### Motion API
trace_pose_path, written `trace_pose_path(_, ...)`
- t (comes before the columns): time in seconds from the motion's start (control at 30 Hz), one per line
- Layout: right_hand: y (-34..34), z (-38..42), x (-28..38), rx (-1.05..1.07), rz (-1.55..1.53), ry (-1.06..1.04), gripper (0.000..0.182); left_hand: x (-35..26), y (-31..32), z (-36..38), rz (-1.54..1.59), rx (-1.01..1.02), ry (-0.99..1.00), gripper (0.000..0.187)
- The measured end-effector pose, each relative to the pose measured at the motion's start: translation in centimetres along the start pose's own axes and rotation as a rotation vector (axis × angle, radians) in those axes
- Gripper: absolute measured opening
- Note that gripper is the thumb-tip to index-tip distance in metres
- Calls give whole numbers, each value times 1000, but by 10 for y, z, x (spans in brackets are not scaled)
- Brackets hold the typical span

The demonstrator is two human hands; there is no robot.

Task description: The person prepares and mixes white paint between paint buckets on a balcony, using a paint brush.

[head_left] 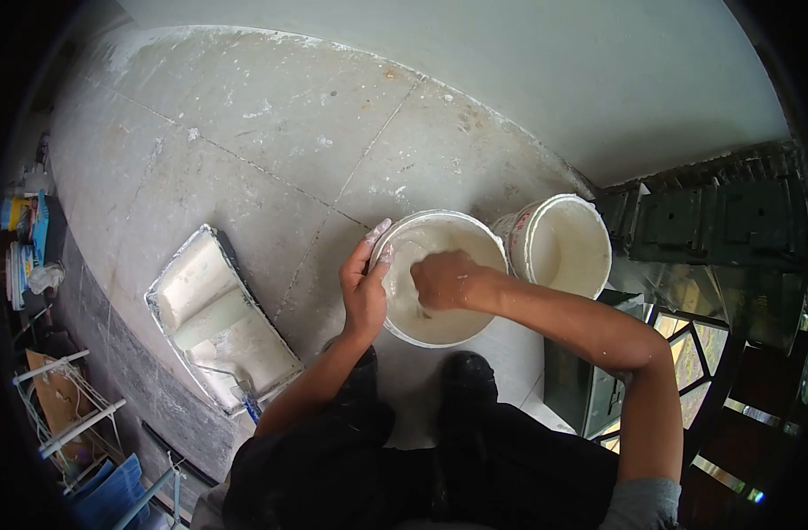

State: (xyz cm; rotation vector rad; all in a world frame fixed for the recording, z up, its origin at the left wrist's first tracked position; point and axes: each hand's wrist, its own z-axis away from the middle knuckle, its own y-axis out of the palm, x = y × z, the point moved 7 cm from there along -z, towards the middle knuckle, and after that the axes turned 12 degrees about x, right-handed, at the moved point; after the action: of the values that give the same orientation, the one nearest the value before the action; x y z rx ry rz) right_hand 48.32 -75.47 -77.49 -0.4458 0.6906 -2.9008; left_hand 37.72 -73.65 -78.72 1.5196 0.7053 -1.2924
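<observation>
A white bucket (405,332) of creamy white paint-like liquid stands on the floor in front of my feet. My left hand (365,299) grips its left rim, and the fingers there are smeared with white. Over the inside of the bucket, my right hand (448,281) is closed in a fist, slightly blurred. Whatever that fist may hold is hidden beneath it. Touching or nearly touching the bucket on the right is a second white bucket (517,231), its inside coated with pale residue.
To the left lies a paint tray (284,358) with a paint roller (211,318) in it. Dark green metal cases (669,219) line the right side. A pale wall (545,71) rises at the back. A rack with white bars (84,427) stands at far left. White spatters mark the floor (271,115).
</observation>
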Motion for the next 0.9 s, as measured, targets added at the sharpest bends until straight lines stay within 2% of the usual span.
trace_pose_path(0.1, -13, 4, -19, -252, 92, 64, 24, 1, -2, 0, 9, 11, -6, 38)
trace_pose_path(0.13, -10, 7, -17, -199, 134, 104, 23, 1, -2, 0, 13, 14, -3, 38)
trace_pose_path(0.23, 9, 5, -1, 165, 169, 21, 21, 6, -4, 1, 45, 5, 14, 38)
trace_pose_path(0.27, 6, 4, 2, 179, 72, -36, 21, 7, -4, 0, 60, 0, 23, 38)
trace_pose_path(0.37, -21, 2, -14, -175, 11, 90, 25, 1, -1, 0, 49, 8, -5, 38)
trace_pose_path(0.4, -23, 9, -15, -236, 59, 117, 26, 2, -1, 1, 53, 8, -2, 37)
trace_pose_path(0.5, -3, 9, -4, 13, 169, 139, 21, 2, -3, 0, 62, 11, 13, 37)
trace_pose_path(0.53, 7, 8, 0, 88, 160, 81, 17, 2, -2, 0, 65, 17, 16, 37)
trace_pose_path(0.67, -8, 7, -9, -204, -51, 58, 19, -2, -1, 0, 25, 23, 13, 36)
trace_pose_path(0.77, -3, 13, -15, -297, 129, 147, 20, 2, -2, 0, 50, 5, -19, 36)
trace_pose_path(0.9, 21, 13, 11, 124, 134, -41, 19, 1, -1, 0, 41, 8, 12, 36)
